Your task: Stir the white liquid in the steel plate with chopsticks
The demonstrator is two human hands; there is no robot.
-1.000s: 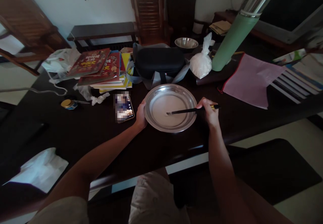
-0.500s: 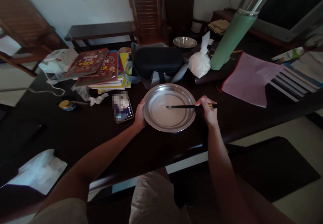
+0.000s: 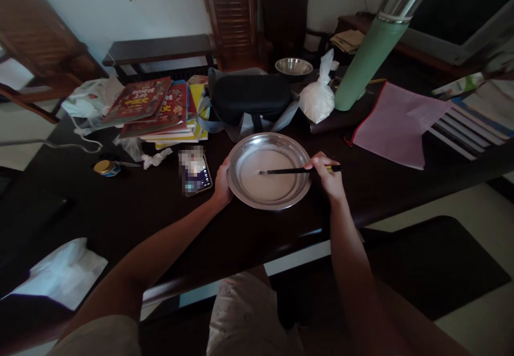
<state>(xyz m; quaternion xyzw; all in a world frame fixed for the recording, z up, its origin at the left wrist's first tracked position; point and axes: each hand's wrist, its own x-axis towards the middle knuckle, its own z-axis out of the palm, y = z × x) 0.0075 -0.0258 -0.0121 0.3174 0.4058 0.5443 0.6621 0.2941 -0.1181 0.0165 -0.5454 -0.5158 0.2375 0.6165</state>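
Note:
A round metal basin (image 3: 269, 203) stands on the dark table, with a cloudy whitish liquid (image 3: 267, 184) in it. My left hand (image 3: 223, 183) grips the basin's left rim. Black chopsticks (image 3: 287, 171) with gold bands near the top end are pinched in my right hand (image 3: 327, 174), over the basin's right edge. Their tips dip into the liquid left of its middle; whether one or two sticks are held I cannot tell. Just left of my left hand lies a phone (image 3: 196, 171) with its screen lit.
Behind the basin sits a black case (image 3: 252, 95). A tied bag of white powder (image 3: 317, 101) and a tall green thermos (image 3: 371, 61) stand to its right, near a pink mesh pouch (image 3: 397, 126). Stacked books (image 3: 140, 101) and a small gold-lidded jar (image 3: 106, 168) are on the left.
The chopsticks and my right hand have shifted slightly left, so the tips are farther left in the liquid. My left hand stays on the rim.

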